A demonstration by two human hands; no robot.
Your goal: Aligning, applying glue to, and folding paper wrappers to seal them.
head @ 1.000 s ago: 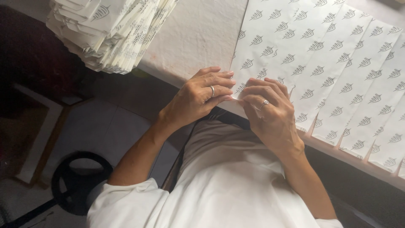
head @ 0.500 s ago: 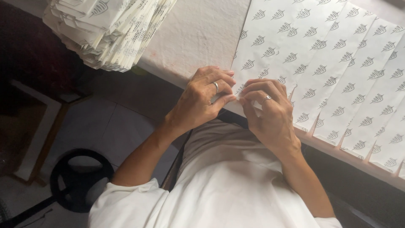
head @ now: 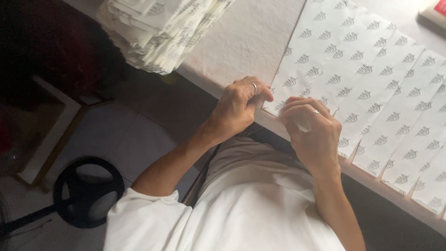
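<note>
Both hands work at the near edge of the counter (head: 241,44), on the corner of the nearest printed paper sheet (head: 320,69). Compared with the view a second ago, the left hand (head: 239,104) sits slightly closer to the sheet corner, and the right hand (head: 313,132) has drawn in beside it; the two hands are now just beside each other, nearly touching. This indicates fine work on the corner of the sheet, probably a fold or a peel, in progress rather than complete.

Left hand: fingers curled closed, thumb and forefinger pinching the sheet corner at the counter edge. A ring shows on one finger.

Right hand: fingers bent and closed over the same corner, also ringed; what lies under the fingertips is hidden.

The sheet lies flat on the counter, first in a row of overlapping white sheets with a repeated grey leaf-like mark, running off to the right.

Containers: none is visible. A loose stack of folded printed papers (head: 158,28) rests at the far left end of the counter, overhanging its edge, well apart from the hands.
</note>
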